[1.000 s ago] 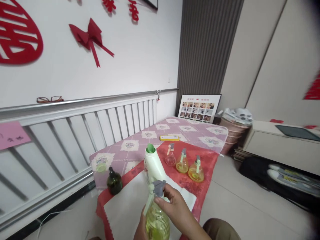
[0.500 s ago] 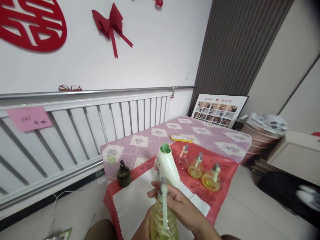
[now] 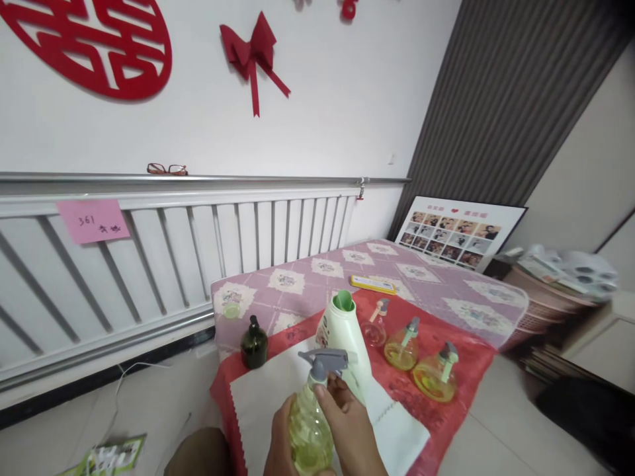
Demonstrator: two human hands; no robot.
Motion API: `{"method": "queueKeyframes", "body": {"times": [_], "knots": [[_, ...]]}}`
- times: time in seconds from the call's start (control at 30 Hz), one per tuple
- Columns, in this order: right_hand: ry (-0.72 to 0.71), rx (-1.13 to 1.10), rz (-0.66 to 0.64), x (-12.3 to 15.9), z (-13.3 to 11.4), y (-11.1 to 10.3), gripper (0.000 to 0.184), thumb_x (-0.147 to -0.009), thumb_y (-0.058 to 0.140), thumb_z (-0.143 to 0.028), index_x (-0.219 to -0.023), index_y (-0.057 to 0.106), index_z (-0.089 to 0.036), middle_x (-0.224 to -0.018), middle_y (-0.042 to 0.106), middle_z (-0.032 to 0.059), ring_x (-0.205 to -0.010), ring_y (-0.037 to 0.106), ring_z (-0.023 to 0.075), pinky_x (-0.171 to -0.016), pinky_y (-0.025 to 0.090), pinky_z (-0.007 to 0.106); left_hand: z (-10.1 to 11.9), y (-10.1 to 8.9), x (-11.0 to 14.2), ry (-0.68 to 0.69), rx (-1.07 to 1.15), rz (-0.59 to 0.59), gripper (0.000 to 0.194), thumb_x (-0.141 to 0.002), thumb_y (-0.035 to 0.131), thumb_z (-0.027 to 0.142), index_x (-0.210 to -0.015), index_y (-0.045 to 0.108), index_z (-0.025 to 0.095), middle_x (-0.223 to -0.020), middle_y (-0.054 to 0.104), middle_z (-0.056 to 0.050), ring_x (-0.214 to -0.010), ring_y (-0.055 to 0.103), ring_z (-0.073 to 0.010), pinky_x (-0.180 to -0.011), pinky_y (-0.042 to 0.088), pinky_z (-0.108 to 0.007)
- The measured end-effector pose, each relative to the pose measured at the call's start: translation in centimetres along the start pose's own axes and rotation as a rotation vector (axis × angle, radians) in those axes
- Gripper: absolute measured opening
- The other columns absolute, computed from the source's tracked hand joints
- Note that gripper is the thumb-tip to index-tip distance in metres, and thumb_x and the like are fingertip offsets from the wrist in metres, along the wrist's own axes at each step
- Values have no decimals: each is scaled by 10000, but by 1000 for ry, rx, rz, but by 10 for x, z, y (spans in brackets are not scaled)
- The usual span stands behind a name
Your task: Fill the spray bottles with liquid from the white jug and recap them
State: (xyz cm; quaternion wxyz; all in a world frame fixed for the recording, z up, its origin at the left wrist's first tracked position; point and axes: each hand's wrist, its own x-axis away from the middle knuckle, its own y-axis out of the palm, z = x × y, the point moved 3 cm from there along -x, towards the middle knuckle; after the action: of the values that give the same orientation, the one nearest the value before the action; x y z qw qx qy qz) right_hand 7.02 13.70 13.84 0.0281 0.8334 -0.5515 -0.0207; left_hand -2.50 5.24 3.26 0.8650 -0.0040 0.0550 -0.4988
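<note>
A clear ribbed spray bottle (image 3: pixel 310 426) with yellowish liquid and a grey trigger head stands upright in front of me. My left hand (image 3: pixel 278 439) is wrapped round its body. My right hand (image 3: pixel 351 423) is closed at the bottle's neck, thumb and fingers just under the trigger head; its exact grip is partly hidden. Right behind the bottle stands a pale green jug (image 3: pixel 350 340) with its green-lined mouth uncapped. To the right are two spray bottles with yellow liquid, one (image 3: pixel 401 350) nearer the jug and another (image 3: pixel 436 378), plus a clear spray bottle (image 3: pixel 374 330).
A dark green pump bottle (image 3: pixel 254 347) stands at the table's left, near a pale green cap (image 3: pixel 231 311). White cloth (image 3: pixel 262 403) lies over a red cloth (image 3: pixel 426 423). A yellow-edged box (image 3: pixel 373 285) lies farther back. A radiator (image 3: pixel 198 244) lines the wall.
The held spray bottle has turned so its trigger head points sideways instead of facing me. My right hand has shifted from around the top to beside the neck. The view has swung left.
</note>
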Motion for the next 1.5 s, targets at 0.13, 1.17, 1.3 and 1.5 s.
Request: {"method": "queueKeyframes", "body": {"times": [0.13, 1.17, 1.3, 1.5], "knots": [[-13, -69, -52, -6, 8, 12, 497, -711, 738, -599, -1030, 677, -224, -1073, 743, 84, -1044, 666, 287, -933, 516, 403, 1, -3, 4, -60, 2, 34, 1037, -462, 677, 48, -1429, 329, 184, -1432, 505, -139, -1322, 508, -297, -1087, 442, -319], [-67, 16, -74, -17, 18, 21, 480, -645, 799, -549, -963, 659, -219, -805, 712, 32, -804, 656, 236, -759, 536, 361, 3, -24, 9, 55, -285, 247, 924, -449, 652, 57, -1341, 426, 132, -1355, 495, -178, -1315, 475, -350, -1159, 353, -459], [-46, 25, -110, -10, 0, 20, 406, -679, 786, -531, -918, 679, -221, -861, 738, 51, -827, 665, 236, -818, 537, 379, 0, -24, 8, 65, -269, 231, 931, -456, 669, 58, -1353, 438, 154, -1361, 505, -153, -1319, 476, -342, -1153, 370, -436], [-8, -82, -163, -6, -9, 18, 440, -669, 820, -456, -1028, 669, -252, -1002, 750, 51, -861, 673, 229, -791, 551, 358, 1, -26, 8, 27, -212, 203, 955, -490, 660, 68, -1401, 386, 158, -1411, 483, -151, -1334, 472, -330, -1132, 393, -423]]}}
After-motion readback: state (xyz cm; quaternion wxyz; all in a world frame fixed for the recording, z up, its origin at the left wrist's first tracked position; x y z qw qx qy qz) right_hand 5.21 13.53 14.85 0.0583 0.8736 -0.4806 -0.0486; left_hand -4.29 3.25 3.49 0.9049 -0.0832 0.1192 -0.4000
